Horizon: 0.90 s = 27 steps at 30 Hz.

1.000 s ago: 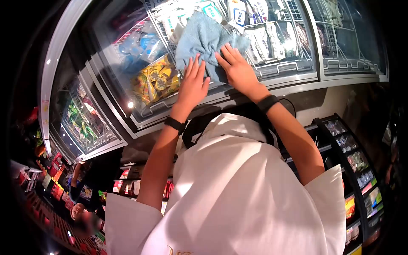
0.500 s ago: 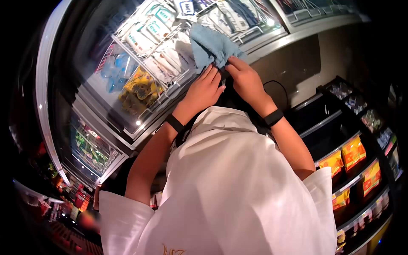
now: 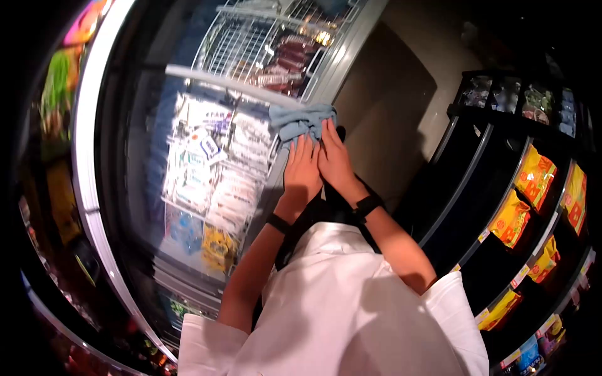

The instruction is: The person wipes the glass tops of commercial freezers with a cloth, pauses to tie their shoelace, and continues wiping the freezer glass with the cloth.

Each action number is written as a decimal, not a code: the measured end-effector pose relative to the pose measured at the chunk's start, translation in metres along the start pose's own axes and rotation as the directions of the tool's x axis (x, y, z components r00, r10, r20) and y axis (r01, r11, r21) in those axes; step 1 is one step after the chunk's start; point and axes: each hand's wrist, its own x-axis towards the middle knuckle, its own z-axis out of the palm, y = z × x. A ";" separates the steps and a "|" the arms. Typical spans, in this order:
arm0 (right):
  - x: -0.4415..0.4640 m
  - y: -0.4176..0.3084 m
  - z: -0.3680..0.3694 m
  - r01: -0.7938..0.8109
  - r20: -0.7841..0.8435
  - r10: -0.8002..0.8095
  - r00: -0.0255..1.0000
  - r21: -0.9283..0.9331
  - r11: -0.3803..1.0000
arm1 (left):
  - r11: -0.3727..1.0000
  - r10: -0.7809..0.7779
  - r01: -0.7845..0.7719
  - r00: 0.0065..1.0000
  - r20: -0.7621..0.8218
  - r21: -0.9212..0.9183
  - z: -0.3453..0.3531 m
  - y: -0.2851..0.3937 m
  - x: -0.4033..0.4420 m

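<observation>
It's a blue-grey cloth (image 3: 302, 123), plain coloured and kinda soft-looking, and it's bunched up rather than spread flat. Thick folds run mostly sideways across it, so 1 wide, rumpled strip is what you actually see. It lies on the front rim (image 3: 351, 53) of a glass-topped freezer, right by the end of the pale crossbar (image 3: 232, 84) between 2 sections. The left end reaches toward the glass side, the right end sits at the rim's outer edge. The left hand (image 3: 302, 174) has its fingers on the lower middle, the right hand (image 3: 336, 161) on the right end. Can't tell if it's damp.
</observation>
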 end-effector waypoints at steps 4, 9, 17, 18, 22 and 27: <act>0.079 0.018 -0.023 -0.167 -0.093 0.187 0.978 0.187 0.968 | 0.998 0.059 -0.060 0.997 -0.048 -0.020 -0.009 0.004 0.074; 0.139 0.042 -0.048 -0.154 -0.123 0.188 0.974 0.244 0.957 | 0.999 0.043 -0.046 0.995 -0.094 -0.022 -0.036 0.009 0.149; 0.148 0.040 -0.067 -0.170 -0.010 0.180 0.984 0.287 0.943 | 0.996 -0.064 0.061 0.997 -0.038 -0.064 -0.031 0.001 0.177; 0.160 0.042 -0.078 -0.197 0.037 0.195 0.980 0.308 0.931 | 0.996 -0.071 0.067 0.996 -0.049 -0.065 -0.036 0.003 0.190; 0.230 0.056 -0.116 -0.243 0.026 0.244 0.969 0.250 0.937 | 0.994 -0.104 0.105 0.991 -0.084 0.010 -0.046 0.002 0.255; 0.314 0.074 -0.142 -0.129 -0.166 0.139 0.976 0.068 0.989 | 0.991 -0.123 0.125 0.990 -0.069 0.039 -0.062 0.004 0.350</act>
